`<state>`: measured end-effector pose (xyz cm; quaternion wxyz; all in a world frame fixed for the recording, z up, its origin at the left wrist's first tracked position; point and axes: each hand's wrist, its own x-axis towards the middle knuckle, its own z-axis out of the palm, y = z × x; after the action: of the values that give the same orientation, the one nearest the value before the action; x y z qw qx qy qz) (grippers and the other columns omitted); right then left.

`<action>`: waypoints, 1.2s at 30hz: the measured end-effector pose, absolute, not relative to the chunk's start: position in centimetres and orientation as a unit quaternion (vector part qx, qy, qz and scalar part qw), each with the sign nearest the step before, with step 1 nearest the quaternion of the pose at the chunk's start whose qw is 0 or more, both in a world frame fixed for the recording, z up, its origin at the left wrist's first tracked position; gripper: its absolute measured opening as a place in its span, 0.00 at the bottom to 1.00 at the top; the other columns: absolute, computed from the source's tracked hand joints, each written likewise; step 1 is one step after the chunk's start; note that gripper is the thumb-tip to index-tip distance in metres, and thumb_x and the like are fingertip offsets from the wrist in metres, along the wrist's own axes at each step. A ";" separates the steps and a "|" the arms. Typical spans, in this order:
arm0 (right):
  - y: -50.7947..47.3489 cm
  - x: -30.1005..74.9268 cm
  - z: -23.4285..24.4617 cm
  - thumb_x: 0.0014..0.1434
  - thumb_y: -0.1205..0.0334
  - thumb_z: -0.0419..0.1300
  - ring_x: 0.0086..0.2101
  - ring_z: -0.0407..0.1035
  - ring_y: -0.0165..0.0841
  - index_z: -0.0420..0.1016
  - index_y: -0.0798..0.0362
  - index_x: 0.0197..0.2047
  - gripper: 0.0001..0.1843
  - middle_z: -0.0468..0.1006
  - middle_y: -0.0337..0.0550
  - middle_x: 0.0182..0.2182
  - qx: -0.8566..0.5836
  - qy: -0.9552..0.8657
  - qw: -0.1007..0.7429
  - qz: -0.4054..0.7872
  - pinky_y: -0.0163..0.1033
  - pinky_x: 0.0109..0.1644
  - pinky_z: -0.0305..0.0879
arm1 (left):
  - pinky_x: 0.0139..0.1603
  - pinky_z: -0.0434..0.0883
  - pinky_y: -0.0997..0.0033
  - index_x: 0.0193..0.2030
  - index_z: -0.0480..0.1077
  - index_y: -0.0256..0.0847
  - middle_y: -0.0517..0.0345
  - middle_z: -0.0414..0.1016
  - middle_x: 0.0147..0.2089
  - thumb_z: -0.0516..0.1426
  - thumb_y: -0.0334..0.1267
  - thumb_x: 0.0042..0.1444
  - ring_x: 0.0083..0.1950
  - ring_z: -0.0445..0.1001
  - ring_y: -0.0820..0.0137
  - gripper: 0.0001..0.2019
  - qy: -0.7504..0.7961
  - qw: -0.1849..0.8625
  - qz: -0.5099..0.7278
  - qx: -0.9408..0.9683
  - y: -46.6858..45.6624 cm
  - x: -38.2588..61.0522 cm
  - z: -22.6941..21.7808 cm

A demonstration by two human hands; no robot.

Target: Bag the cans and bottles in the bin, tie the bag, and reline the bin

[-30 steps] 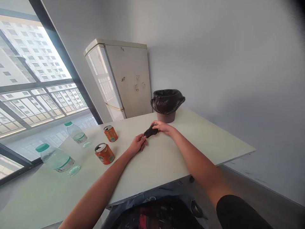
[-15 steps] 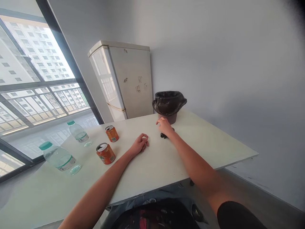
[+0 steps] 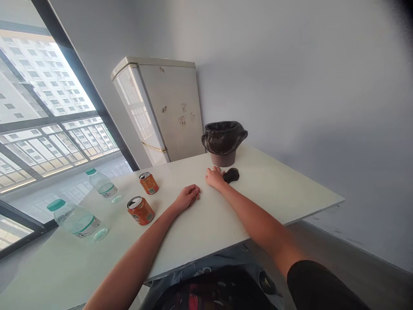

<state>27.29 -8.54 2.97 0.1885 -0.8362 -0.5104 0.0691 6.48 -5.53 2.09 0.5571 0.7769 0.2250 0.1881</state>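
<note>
My right hand [image 3: 214,177] lies flat on the white table [image 3: 277,193], fingers stretched out, just left of a small crumpled black bag [image 3: 231,175] that rests on the tabletop. The bag sits in front of a small bin [image 3: 223,142] lined with a black bag. My left hand [image 3: 187,195] rests on the table with its fingers curled in, holding nothing that I can see. Two orange drink cans [image 3: 140,210] [image 3: 149,183] stand to the left of my left hand.
Two clear water bottles with green caps [image 3: 75,217] [image 3: 102,184] lie on the table's left side. A white fridge [image 3: 161,107] stands behind the table against the wall. A large window fills the left. The table's right edge drops to grey floor.
Both hands held the black bag a second ago. The left hand let go and curled on the table; the right carried the bag toward the bin, set it down and flattened beside it.
</note>
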 end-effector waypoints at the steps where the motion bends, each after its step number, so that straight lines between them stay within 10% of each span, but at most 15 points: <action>1: -8.6 28.0 3.1 0.69 0.60 0.55 0.68 0.52 0.56 0.70 0.55 0.66 0.24 0.62 0.65 0.67 -0.851 -0.484 0.190 0.072 0.65 0.67 0.54 | 0.20 0.59 0.76 0.41 0.70 0.39 0.63 0.71 0.31 0.54 0.54 0.68 0.22 0.57 0.79 0.18 0.224 0.555 0.186 0.779 -5.6 6.5 2.1; 12: -9.9 32.6 4.9 0.59 0.65 0.63 0.64 0.60 0.63 0.75 0.56 0.63 0.28 0.68 0.67 0.61 -0.926 -0.317 0.189 0.082 0.74 0.62 0.59 | 0.22 0.56 0.75 0.39 0.70 0.39 0.62 0.73 0.32 0.53 0.54 0.68 0.20 0.58 0.80 0.19 0.226 0.530 0.171 0.799 -5.7 6.3 2.3; 19: -10.9 30.6 7.6 0.69 0.65 0.53 0.55 0.71 0.46 0.79 0.56 0.51 0.15 0.76 0.59 0.52 -0.850 -0.444 0.278 -0.056 0.48 0.60 0.69 | 0.21 0.55 0.73 0.38 0.69 0.39 0.64 0.69 0.28 0.53 0.55 0.67 0.19 0.58 0.79 0.19 0.222 0.534 0.195 0.792 -6.2 6.3 2.9; 24: -10.6 30.2 8.1 0.68 0.61 0.52 0.51 0.72 0.40 0.67 0.53 0.65 0.24 0.72 0.55 0.57 -0.713 -0.499 0.470 -0.145 0.46 0.60 0.70 | 0.22 0.53 0.74 0.38 0.69 0.39 0.65 0.67 0.25 0.54 0.55 0.66 0.19 0.56 0.79 0.20 0.205 0.532 0.199 0.797 -6.6 6.1 3.2; 28: -9.9 31.0 7.9 0.60 0.56 0.57 0.39 0.74 0.35 0.54 0.50 0.72 0.38 0.74 0.53 0.57 -0.608 -0.456 0.650 -0.001 0.44 0.49 0.75 | 0.22 0.53 0.74 0.38 0.71 0.38 0.65 0.68 0.25 0.54 0.54 0.66 0.20 0.55 0.79 0.19 0.199 0.532 0.194 0.799 -6.7 6.0 3.3; 36: -11.0 31.9 9.9 0.65 0.51 0.46 0.61 0.72 0.38 0.41 0.43 0.76 0.38 0.55 0.52 0.77 -0.443 -0.442 0.744 0.233 0.53 0.58 0.74 | 0.23 0.54 0.74 0.38 0.70 0.39 0.65 0.68 0.26 0.54 0.53 0.66 0.20 0.56 0.78 0.18 0.199 0.530 0.190 0.802 -6.5 6.0 3.2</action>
<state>31.86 -11.01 9.86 0.7442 -0.4433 -0.4419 0.2334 5.97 -6.51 3.16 0.5303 0.8020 0.1989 0.1897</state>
